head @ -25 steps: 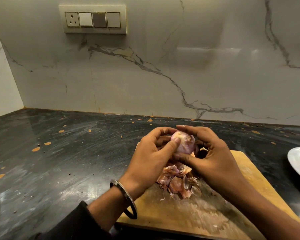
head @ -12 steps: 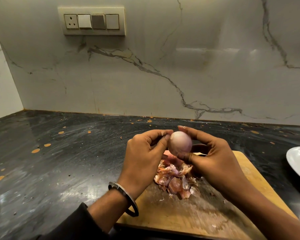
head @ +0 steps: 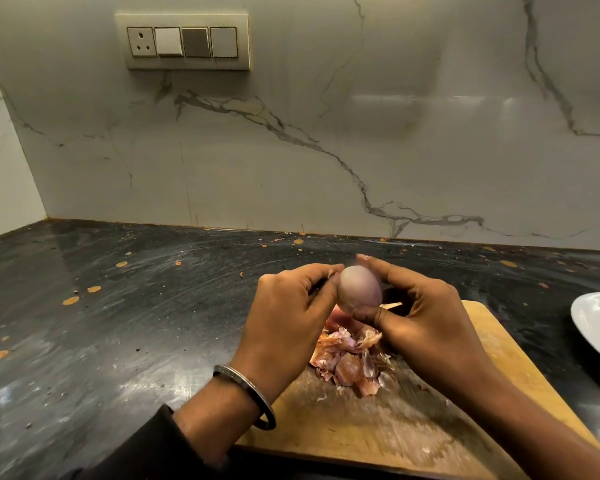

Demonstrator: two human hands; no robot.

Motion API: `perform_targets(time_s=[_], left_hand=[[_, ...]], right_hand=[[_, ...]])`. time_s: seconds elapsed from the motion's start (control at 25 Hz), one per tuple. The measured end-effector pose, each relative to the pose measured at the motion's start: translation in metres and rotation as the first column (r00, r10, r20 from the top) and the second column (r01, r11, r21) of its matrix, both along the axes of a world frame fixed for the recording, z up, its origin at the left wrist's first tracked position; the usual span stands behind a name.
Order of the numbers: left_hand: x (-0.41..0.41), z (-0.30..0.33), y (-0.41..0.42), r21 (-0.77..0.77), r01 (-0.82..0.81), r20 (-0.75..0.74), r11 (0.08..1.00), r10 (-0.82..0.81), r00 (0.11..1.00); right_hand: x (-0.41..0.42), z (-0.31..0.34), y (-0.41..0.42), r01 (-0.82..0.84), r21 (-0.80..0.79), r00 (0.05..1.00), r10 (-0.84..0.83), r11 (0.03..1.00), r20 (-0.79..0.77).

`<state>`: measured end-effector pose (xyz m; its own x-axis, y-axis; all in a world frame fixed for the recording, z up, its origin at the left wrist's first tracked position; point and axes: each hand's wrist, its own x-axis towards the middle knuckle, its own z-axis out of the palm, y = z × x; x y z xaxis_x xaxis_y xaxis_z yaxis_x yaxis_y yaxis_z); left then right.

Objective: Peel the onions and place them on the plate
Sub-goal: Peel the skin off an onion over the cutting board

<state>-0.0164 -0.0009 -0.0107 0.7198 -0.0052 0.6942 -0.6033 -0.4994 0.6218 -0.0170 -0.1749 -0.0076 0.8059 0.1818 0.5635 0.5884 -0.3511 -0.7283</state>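
Pink onion (head: 359, 287) now fully bare, both hands gripping

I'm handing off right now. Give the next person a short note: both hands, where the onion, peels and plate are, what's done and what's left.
Right hand: holds the onion between thumb and fingers, above the cutting board.
Left hand: fingertips pinch at the onion's left side.
Onion looks smooth and peeled on the side in view; its far side is hidden.
Peels lie piled on the board.
Plate sits at the right edge, only partly in view.
Left: check for leftover skin, then set the onion on the plate.
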Motion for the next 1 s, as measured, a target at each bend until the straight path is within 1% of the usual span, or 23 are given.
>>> perform_targets(time_s=[0.12, 0.24, 0.32, 0.44, 0.56, 0.64, 0.72, 0.76, 0.8, 0.92, 1.0], left_hand=[[0.0, 0.0, 0.0, -0.003, -0.052, 0.008, 0.999, 0.052, 0.999], [0.001, 0.0, 0.0, -0.094, -0.036, -0.034, 0.995, 0.033, 0.999], [0.003, 0.001, 0.001, -0.234, 0.023, -0.133, 0.972, -0.055, 0.99], [0.003, 0.004, 0.001, -0.416, 0.096, -0.259, 0.904, -0.218, 0.941], [0.002, 0.004, 0.0, -0.489, 0.125, -0.283, 0.863, -0.292, 0.914], [0.003, 0.004, 0.001, -0.521, 0.116, -0.301, 0.846, -0.309, 0.902], [0.003, 0.004, -0.001, -0.578, 0.104, -0.336, 0.809, -0.353, 0.873], [0.002, 0.005, -0.001, -0.589, 0.096, -0.35, 0.803, -0.36, 0.865], [0.002, 0.004, -0.001, -0.569, 0.08, -0.36, 0.818, -0.336, 0.87], [0.002, 0.003, -0.001, -0.392, 0.028, -0.347, 0.92, -0.176, 0.921], [0.0, 0.003, 0.0, -0.287, 0.018, -0.311, 0.958, -0.111, 0.944]], right_hand=[[-0.002, 0.0, 0.004, -0.01, -0.013, 0.999, 0.01, 1.0, 0.032], [-0.001, 0.0, 0.003, -0.014, 0.016, 1.0, 0.014, 1.0, 0.013], [-0.001, 0.002, 0.001, -0.045, 0.07, 0.998, 0.048, 0.997, -0.044], [0.001, 0.003, -0.001, -0.11, 0.188, 0.981, 0.137, 0.976, -0.138], [0.003, 0.003, -0.002, -0.135, 0.313, 0.955, 0.208, 0.94, -0.212], [0.005, 0.002, -0.004, -0.141, 0.364, 0.939, 0.241, 0.921, -0.246], [0.007, 0.002, -0.003, -0.163, 0.409, 0.917, 0.291, 0.898, -0.272], [0.007, 0.002, -0.002, -0.174, 0.432, 0.905, 0.316, 0.885, -0.284], [0.008, 0.0, -0.001, -0.173, 0.455, 0.896, 0.332, 0.873, -0.296], [0.013, -0.001, -0.004, -0.094, 0.563, 0.887, 0.326, 0.821, -0.328], [0.016, 0.001, -0.008, -0.042, 0.599, 0.896, 0.296, 0.8, -0.332]])
